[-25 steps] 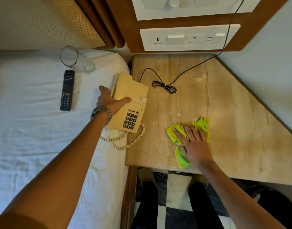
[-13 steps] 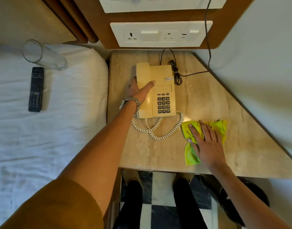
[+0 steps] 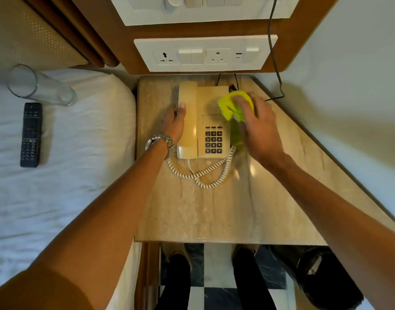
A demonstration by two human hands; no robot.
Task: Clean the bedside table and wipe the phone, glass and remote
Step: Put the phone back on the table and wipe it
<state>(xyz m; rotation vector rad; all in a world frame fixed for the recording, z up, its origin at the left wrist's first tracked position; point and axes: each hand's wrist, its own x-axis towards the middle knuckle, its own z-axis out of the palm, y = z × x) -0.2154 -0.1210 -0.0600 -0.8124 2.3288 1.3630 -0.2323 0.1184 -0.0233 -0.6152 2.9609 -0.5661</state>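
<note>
A beige corded phone [image 3: 201, 121] stands at the back of the marble bedside table [image 3: 214, 209], its coiled cord [image 3: 203, 173] lying in front of it. My left hand [image 3: 175, 121] rests against the handset's left side, thumb on the handset. My right hand [image 3: 257, 128] presses a yellow-green cloth [image 3: 231, 106] onto the phone's upper right part. A clear glass [image 3: 39, 87] lies on its side on the white bed, with a black remote [image 3: 31, 134] just below it.
A socket and switch panel [image 3: 205, 52] is on the wall behind the table, and a black cable [image 3: 274, 63] hangs down to the table's back right. The white bed [image 3: 69, 175] adjoins the table's left. A dark bin [image 3: 315, 276] sits on the floor at lower right.
The phone went from the bed edge onto the table and back toward the wall. My right hand lifted the cloth off the table surface and onto the phone.
</note>
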